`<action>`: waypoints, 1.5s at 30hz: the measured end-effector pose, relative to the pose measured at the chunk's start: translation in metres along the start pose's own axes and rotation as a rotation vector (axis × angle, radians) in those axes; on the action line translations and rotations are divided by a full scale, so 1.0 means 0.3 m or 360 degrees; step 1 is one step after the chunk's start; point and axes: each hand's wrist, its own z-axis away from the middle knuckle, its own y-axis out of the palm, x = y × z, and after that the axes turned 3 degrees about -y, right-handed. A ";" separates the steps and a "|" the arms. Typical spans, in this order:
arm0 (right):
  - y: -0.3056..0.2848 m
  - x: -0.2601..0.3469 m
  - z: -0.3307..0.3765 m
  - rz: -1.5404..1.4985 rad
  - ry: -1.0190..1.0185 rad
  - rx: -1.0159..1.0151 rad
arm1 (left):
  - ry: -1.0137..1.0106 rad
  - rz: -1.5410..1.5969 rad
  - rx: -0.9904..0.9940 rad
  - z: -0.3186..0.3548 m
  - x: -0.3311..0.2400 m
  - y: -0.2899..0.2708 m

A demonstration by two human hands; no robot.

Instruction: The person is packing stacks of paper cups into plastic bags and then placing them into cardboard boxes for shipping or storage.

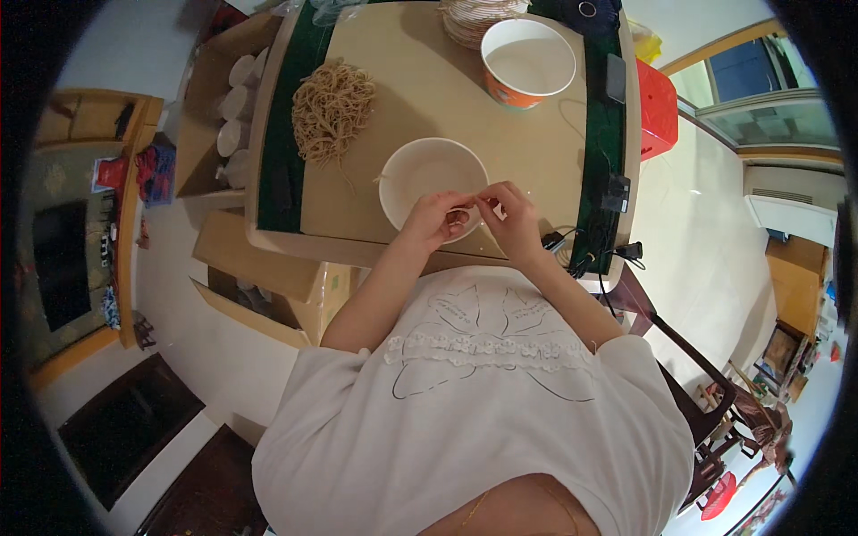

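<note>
A white paper tub (427, 170) stands near the table's front edge, its open mouth facing up. My left hand (437, 219) and my right hand (508, 216) meet over its near right rim. The fingertips of both are pinched together around what looks like a thin tan cord, mostly hidden by the fingers. A small tan bit of cord shows at the tub's left rim. Beyond my left hand lies a tangled heap of tan cords (332, 112). Farther back on the right is a larger white tub (529, 62) with an orange and green outside.
A stack of nested tubs (478, 18) stands at the table's far edge. Black cables and plugs (594, 250) lie at the near right corner. Left of the table, a cardboard box (201, 134) holds several white tubs, with another open box (268, 277) nearer. A red stool (657, 109) is at right.
</note>
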 end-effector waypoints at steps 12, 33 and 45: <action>0.017 -0.038 0.021 0.0208 -0.0233 -0.0111 | 0.0070 -0.0031 -0.0143 -0.011 0.005 0.019; -0.011 -0.082 -0.015 -0.0304 0.0266 0.0093 | 0.0237 -0.0359 -0.0244 0.015 -0.023 0.039; -0.017 -0.009 -0.026 -0.0147 0.0250 0.0076 | 0.0641 -0.1107 -0.0367 0.004 -0.008 0.058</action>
